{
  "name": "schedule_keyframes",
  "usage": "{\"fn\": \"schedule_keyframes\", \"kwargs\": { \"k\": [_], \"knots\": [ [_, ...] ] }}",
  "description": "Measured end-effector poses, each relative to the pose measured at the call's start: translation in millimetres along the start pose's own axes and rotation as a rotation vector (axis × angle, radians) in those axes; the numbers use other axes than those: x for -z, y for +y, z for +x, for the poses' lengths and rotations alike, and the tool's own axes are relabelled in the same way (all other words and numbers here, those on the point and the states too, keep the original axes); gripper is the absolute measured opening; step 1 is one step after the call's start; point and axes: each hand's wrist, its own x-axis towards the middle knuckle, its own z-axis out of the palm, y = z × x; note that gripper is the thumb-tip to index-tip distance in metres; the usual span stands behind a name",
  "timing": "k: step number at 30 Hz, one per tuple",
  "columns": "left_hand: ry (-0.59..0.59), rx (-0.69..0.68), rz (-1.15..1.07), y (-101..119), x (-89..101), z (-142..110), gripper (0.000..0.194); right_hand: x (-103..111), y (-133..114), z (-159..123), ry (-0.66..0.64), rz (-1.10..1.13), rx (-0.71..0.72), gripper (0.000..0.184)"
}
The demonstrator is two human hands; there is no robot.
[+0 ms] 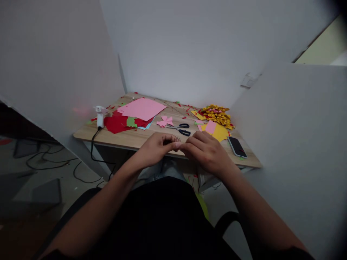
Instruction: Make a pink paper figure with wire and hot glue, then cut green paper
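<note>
My left hand [158, 148] is closed in a pinch on a small coil of thin dark wire [178, 139], whose loops stick up above the fingertips. Against it, my right hand [207, 151] is closed too, its fingertips meeting the left ones at the coil's lower end. Both hands are held just over the table's front edge. Beyond them on the table lie black-handled scissors [184, 129], partly open, their blades by a pink paper flower shape [165, 121].
The wooden table [121, 139] bears pink sheets [143, 108], red paper [114, 124], and a white glue gun [100, 117] with a cable hanging down. To the right are a pile of yellow paper pieces [218, 115] and a phone [237, 147]. Walls close in the table.
</note>
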Motion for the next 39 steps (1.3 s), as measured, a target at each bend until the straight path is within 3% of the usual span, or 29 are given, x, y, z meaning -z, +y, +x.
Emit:
{"fn": "schedule_keyframes", "kwargs": {
  "k": [8,12,18,20,24,30,39],
  "knots": [
    [0.058,-0.038,0.327,19.5,3.8,-8.0,0.026,20.5,5.5,13.1,-0.103,-0.164,0.129,0.025],
    [0.078,-0.036,0.448,31.8,2.6,-18.1,0.026,35.9,4.3,19.5,-0.137,-0.113,0.169,0.032],
    [0.063,-0.046,0.495,40.4,-2.3,-30.3,0.022,55.5,2.2,30.8,-0.210,-0.069,0.159,0.027],
    [0.052,-0.029,0.463,41.9,-2.9,-31.9,0.021,59.0,4.6,32.0,-0.125,-0.117,0.215,0.023],
    [0.032,0.031,0.147,46.7,-3.3,-32.2,0.021,64.5,11.6,29.7,0.073,-0.201,0.230,0.019],
    [0.051,0.059,-0.020,51.9,-2.1,-30.8,0.018,70.2,15.5,30.6,0.066,-0.191,0.241,0.011],
    [-0.015,0.044,0.037,62.9,3.3,-21.4,0.010,73.2,13.0,39.1,0.007,-0.128,0.307,0.020]
  ]
}}
